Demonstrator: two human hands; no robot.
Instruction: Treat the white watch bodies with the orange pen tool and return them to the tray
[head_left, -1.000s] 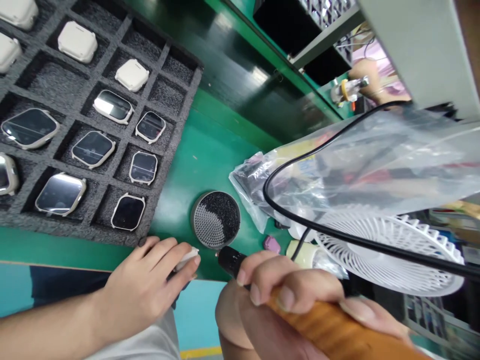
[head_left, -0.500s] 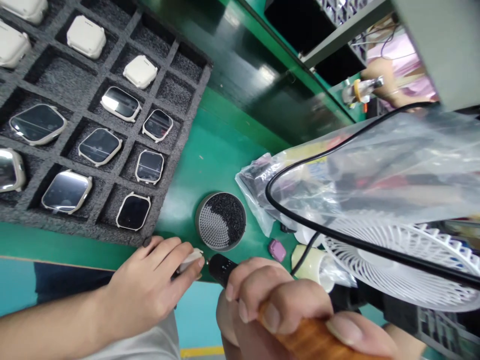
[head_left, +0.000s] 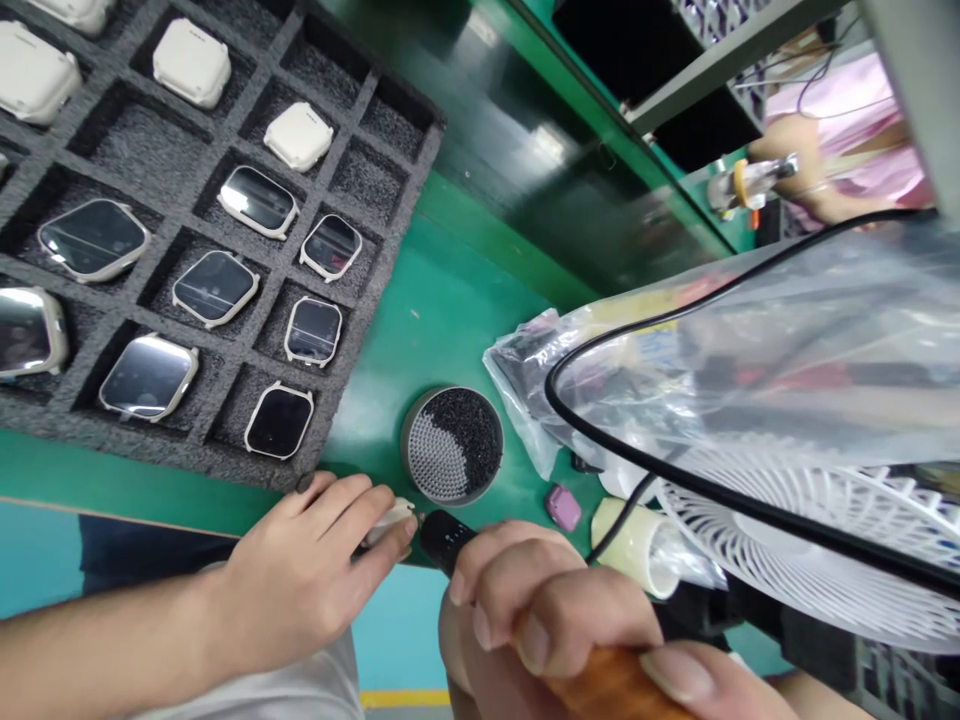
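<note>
My left hand (head_left: 307, 570) is closed on a small white smartwatch case (head_left: 391, 518) at the front edge of the green bench; the fingers cover most of it. In my right hand (head_left: 555, 600) is a screwdriver with a black marked collar (head_left: 448, 540) and an orange-brown handle (head_left: 611, 690). Its tip is right at the end of the watch case; whether it touches, I cannot tell. Just beyond both hands sits a round dish (head_left: 409, 462) with a studded grey base, partly covered by tiny black screws (head_left: 474, 430).
A grey foam tray (head_left: 225, 465) at left holds several smartwatches (head_left: 279, 422) in its compartments. A purple piece (head_left: 562, 508), a tape roll (head_left: 637, 540), a clear plastic bag (head_left: 750, 350), a black cable (head_left: 592, 430) and a white fan (head_left: 817, 530) crowd the right. Another person's arm (head_left: 806, 165) shows beyond.
The camera has shifted slightly, so the tray, dish and bag appear further right. Both hands keep their grips, with the screwdriver tip still at the watch case.
</note>
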